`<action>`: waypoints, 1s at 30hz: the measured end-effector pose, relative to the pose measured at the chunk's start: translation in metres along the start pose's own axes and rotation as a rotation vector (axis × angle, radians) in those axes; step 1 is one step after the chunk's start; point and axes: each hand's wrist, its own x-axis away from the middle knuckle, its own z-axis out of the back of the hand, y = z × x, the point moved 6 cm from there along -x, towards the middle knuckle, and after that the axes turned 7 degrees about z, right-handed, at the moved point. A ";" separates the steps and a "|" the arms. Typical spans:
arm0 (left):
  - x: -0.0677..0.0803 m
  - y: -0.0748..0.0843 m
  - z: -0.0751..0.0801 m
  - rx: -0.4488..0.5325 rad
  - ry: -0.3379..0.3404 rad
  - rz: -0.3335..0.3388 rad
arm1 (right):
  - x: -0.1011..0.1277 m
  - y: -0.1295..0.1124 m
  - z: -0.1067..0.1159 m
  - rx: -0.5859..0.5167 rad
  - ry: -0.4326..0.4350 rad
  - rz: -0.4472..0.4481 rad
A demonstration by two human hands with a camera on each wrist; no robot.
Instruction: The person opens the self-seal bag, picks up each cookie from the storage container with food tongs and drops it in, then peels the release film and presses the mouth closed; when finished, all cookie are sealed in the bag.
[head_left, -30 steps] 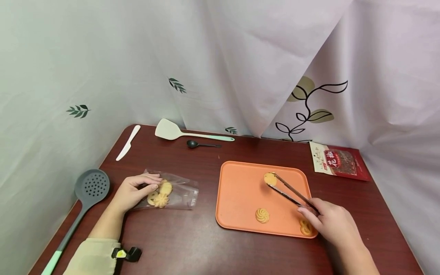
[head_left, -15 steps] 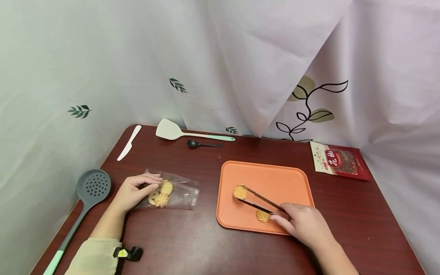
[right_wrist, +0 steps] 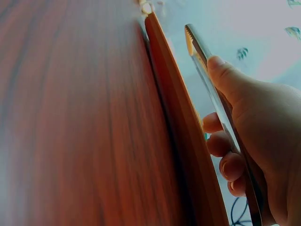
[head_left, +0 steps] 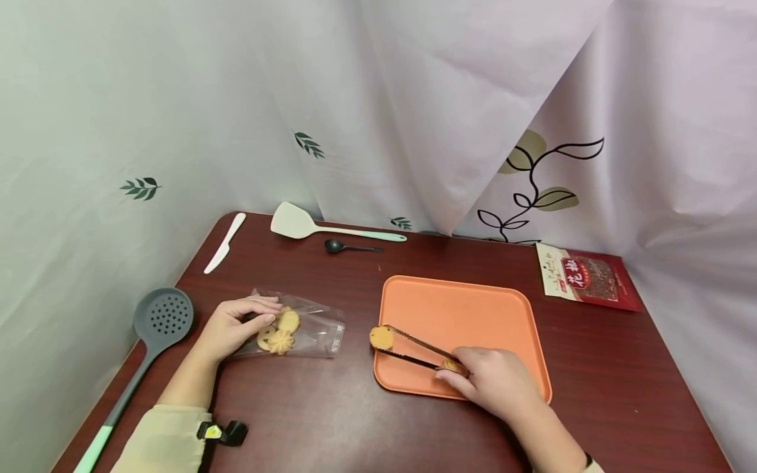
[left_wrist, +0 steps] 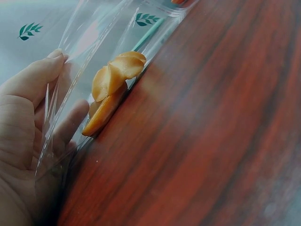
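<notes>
My right hand (head_left: 495, 381) grips metal tongs (head_left: 422, 343), with serrated tips pinching a round cookie (head_left: 381, 337) above the left rim of the orange tray (head_left: 455, 309). Another cookie (head_left: 452, 366) lies on the tray, partly hidden by the tongs and fingers. In the right wrist view the tongs (right_wrist: 216, 96) run above the tray's side wall (right_wrist: 188, 122). My left hand (head_left: 239, 325) holds a clear plastic bag (head_left: 319, 332) at the left, thumb and fingers on its film. Several cookies (left_wrist: 117, 73) sit inside the bag, whose sealing-strip end points right.
A grey slotted skimmer (head_left: 163, 320) and a white knife (head_left: 226, 243) lie at the left. Along the back are a white spatula (head_left: 296, 221) and a small black spoon (head_left: 334, 246). A red spice packet (head_left: 591, 276) rests back right, before the curtain.
My right hand has moved left with the tongs and cookie, from over the tray's upper right part to its left rim. The left hand and bag have stayed put.
</notes>
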 end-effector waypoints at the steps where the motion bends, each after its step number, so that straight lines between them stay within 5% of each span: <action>1: 0.000 0.000 0.000 0.002 0.000 0.003 | -0.003 -0.003 0.000 0.001 0.002 0.009; 9: -0.001 0.001 -0.001 -0.001 0.005 0.007 | -0.022 -0.015 0.000 -0.006 0.030 0.038; 30: -0.001 0.002 -0.001 -0.009 0.001 0.008 | -0.063 -0.039 -0.020 0.003 -0.056 0.062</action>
